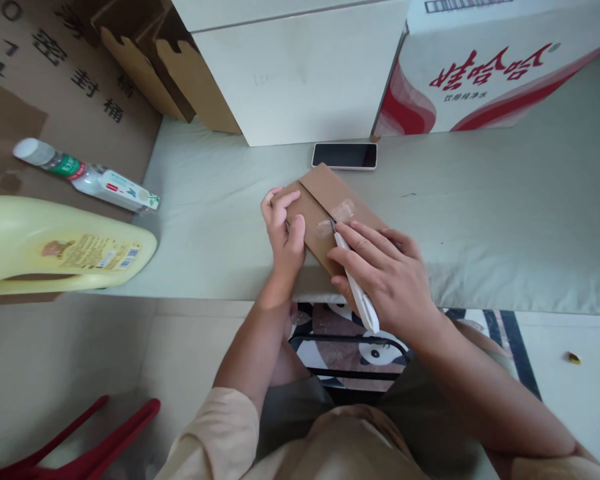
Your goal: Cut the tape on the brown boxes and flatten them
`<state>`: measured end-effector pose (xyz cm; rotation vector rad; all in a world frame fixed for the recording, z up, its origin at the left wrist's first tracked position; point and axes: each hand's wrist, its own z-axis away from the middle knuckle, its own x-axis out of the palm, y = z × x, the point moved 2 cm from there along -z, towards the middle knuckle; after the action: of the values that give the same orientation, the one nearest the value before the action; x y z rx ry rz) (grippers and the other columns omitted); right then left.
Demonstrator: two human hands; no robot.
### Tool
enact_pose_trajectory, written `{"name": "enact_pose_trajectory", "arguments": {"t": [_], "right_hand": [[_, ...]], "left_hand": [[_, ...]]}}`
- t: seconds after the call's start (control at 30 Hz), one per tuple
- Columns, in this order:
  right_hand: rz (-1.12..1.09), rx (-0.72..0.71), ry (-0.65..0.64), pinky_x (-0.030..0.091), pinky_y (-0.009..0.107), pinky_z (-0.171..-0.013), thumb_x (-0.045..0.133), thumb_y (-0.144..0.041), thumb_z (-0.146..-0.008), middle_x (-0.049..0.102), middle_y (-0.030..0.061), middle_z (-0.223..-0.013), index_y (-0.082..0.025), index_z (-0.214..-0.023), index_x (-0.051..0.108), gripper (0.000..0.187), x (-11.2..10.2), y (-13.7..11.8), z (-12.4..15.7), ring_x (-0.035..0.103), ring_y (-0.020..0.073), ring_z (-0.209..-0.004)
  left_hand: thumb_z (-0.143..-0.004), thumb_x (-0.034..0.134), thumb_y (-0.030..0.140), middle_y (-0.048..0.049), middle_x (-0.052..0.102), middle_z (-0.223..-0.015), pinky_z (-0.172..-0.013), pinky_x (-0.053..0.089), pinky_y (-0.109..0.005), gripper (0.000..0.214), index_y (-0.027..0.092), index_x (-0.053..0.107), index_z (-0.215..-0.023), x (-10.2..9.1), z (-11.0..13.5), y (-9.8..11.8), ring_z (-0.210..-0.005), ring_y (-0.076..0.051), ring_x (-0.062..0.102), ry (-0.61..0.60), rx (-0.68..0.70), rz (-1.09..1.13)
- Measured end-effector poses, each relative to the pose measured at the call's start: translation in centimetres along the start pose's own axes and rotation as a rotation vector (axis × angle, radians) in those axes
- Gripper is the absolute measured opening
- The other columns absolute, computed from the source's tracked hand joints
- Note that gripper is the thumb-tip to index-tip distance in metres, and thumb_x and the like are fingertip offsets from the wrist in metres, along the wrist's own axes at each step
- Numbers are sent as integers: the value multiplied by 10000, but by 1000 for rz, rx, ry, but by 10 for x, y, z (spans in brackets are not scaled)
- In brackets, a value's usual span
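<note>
A small brown cardboard box (325, 193) lies on the pale green bed surface (505, 227) near its front edge. Clear tape (337, 217) crosses the seam between its flaps. My left hand (283, 230) grips the box's left end, fingers curled over the top. My right hand (380, 270) holds a white utility knife (360, 297) like a pen, its tip touching the taped seam.
A black phone (345, 155) lies behind the box. A white box (300, 73) and a red-and-white printed carton (495, 67) stand at the back. On the left are a yellow jug (55, 247), a plastic bottle (87, 175) and brown cartons (40, 80). A red stool frame (95, 447) sits bottom left.
</note>
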<state>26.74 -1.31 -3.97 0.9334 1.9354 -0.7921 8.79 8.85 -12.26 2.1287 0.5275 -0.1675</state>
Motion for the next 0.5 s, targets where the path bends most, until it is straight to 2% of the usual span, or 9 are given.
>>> {"name": "enact_pose_trajectory", "arguments": {"t": [0.13,0.37,0.5], "right_hand": [[23,16,-2,381,409,-1061,587,-344,-1046,670,33,-1486,-262,-1122,656,132,1,0,-1,636,230,-1376],[-83,27,306,487,393,-974,626,-228,-927,790,75,-1224,-236,-917,699,73,9,3,3,760,247,-1137],[-187,-10,387,528,381,-890,535,-277,-983,797,101,-1146,-203,-881,682,193,7,8,5,778,232,-1024]], "left_hand": [[-1009,455,604,-132,547,-1367,-1250,356,-517,482,234,662,-1239,1,0,0,-1392,-302,502,25,14,10],[-1021,426,620,-131,557,-1372,-1247,366,-505,501,241,648,-1262,2,0,0,-1404,-287,497,13,22,-13],[-1017,408,651,-132,560,-1386,-1250,356,-510,532,245,645,-1265,0,0,-1,-1416,-295,484,2,11,-39]]}}
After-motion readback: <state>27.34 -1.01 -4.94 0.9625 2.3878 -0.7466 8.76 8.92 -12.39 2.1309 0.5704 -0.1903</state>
